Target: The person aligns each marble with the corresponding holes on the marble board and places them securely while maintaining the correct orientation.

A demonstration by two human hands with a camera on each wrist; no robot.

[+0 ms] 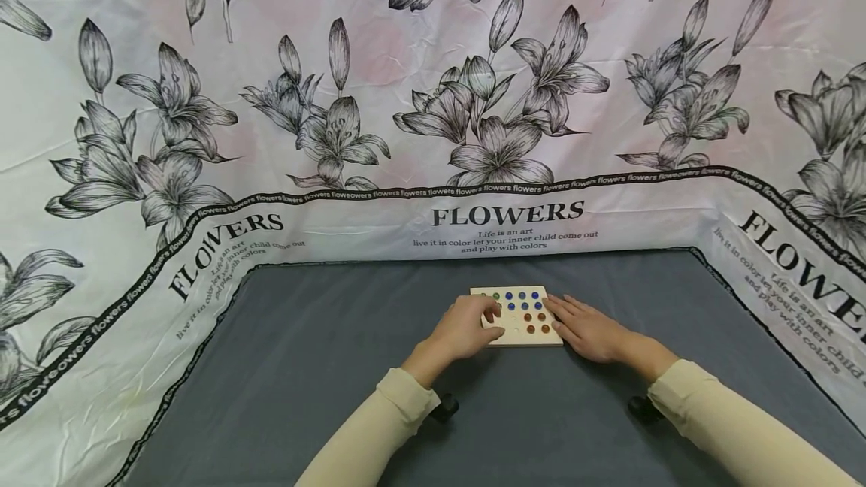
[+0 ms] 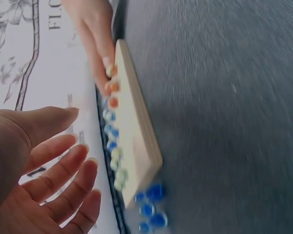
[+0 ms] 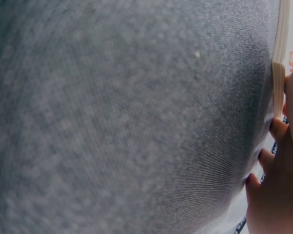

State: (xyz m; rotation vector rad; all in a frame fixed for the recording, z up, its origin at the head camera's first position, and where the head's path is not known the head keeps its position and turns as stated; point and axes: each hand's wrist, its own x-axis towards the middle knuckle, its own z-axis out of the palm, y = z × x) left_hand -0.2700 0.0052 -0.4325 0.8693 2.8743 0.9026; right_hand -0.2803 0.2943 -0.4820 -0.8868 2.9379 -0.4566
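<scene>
A pale wooden board point(image 1: 510, 338) lies flat on the dark grey cloth, with marbles in rows on its top. Blue marbles point(image 1: 522, 295) sit toward the back, amber marbles point(image 1: 531, 329) toward the front right, and green marbles point(image 2: 119, 178) near the left end. My left hand point(image 1: 460, 329) hovers over the board's left end, thumb and fingers spread apart with nothing between them. The right hand point(image 1: 591, 333) rests beside the board, its extended fingers touching the right edge. Several loose blue marbles point(image 2: 155, 192) appear just past the board's left end in the left wrist view.
Dark grey cloth point(image 1: 325, 367) covers the table around the board. Behind and at both sides rises a white flower-printed sheet point(image 1: 379, 231) with black lettering. Black wrist devices point(image 1: 445, 408) show under both cream sleeves point(image 1: 372, 427).
</scene>
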